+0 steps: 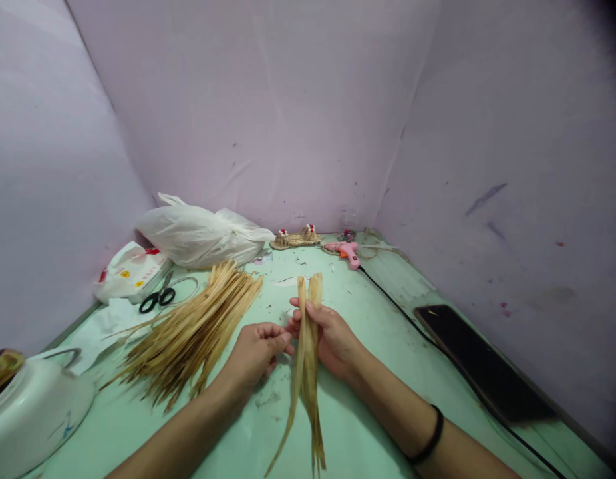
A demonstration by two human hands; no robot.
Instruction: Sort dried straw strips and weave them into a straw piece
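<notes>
Several dried leaf strips (pixel 310 372) are held upright in my right hand (pixel 332 336), pinched between thumb and fingers near their upper part. The strips fan slightly apart, and their thin ends hang down toward the table's near side. Just left of them is my left hand (pixel 263 349), its fingers curled and thumb bent in, close to my right fingertips. No strip shows in it. A large bundle of the same dried leaf strips (pixel 203 326) lies on the table to the left of my left hand.
Black-handled scissors (pixel 158 299), a white plastic bag (pixel 203 233) and a tissue pack (pixel 136 273) lie behind the bundle. A white pot (pixel 38 406) stands at near left. At the back are a woven straw piece (pixel 295 239) and a pink glue gun (pixel 350 254); a black phone (pixel 482 362) lies right.
</notes>
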